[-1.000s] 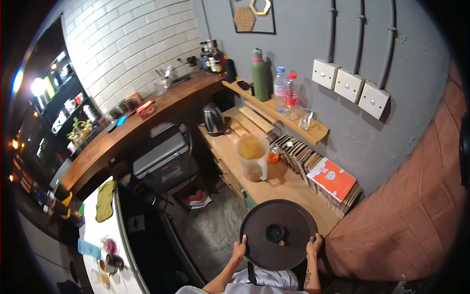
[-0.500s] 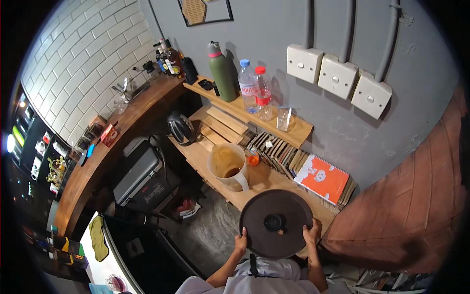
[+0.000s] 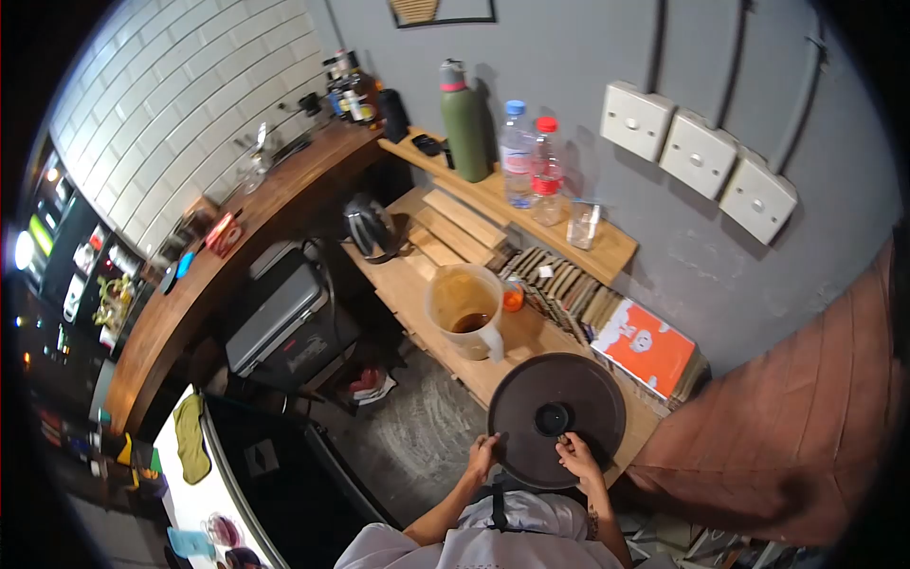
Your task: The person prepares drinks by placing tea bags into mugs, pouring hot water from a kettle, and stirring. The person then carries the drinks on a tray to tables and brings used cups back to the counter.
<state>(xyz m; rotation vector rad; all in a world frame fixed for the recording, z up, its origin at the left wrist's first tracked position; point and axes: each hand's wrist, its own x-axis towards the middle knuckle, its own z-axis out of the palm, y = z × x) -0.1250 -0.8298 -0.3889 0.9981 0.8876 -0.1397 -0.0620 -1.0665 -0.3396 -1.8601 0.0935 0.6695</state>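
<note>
A round dark brown serving tray lies in front of me, partly over the wooden bench. My left hand is closed on its near left rim. On the middle of the tray sits a small black cup. Right beside the cup, my right hand reaches over the tray with its fingertips pinched together. They are at the small brown thing by the cup, which they mostly hide. Just beyond the tray stands a large translucent pitcher, with some dark brown liquid at its bottom.
A row of books with an orange notebook lines the wall. Bottles, including a green flask, stand on the narrow shelf. A black kettle is at the bench's far end. A grey cooler box stands at left.
My right hand has left the tray's right rim and moved inward to the small brown thing by the cup. My left hand keeps the rim. The view has shifted.
</note>
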